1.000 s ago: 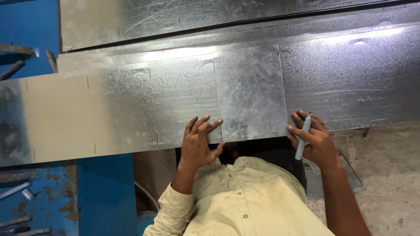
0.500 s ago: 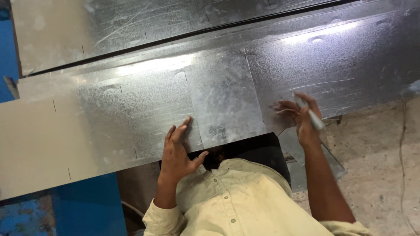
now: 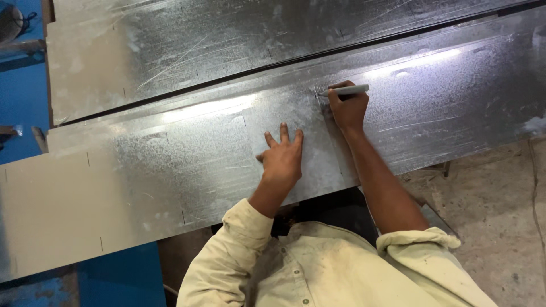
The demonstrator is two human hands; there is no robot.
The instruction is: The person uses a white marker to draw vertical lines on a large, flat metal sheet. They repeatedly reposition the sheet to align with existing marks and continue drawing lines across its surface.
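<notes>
A long galvanised steel sheet (image 3: pixel 170 170) lies across the view, with small notches cut along its edges. My left hand (image 3: pixel 282 154) rests flat on it, fingers spread, near the sheet's middle. My right hand (image 3: pixel 346 107) reaches farther up the same sheet and grips a grey marker pen (image 3: pixel 348 90), whose tip touches the metal by a raised fold line. My cream shirt sleeves show at the bottom of the view.
A second scratched metal sheet (image 3: pixel 227 40) lies beyond a dark gap at the top. A blue surface (image 3: pixel 23 102) shows at the left, with metal tools at its edge. Bare concrete floor (image 3: pixel 495 227) is at the lower right.
My right hand has moved with the marker from the sheet's near edge up to the fold line. My left hand has slid farther onto the sheet and flattened.
</notes>
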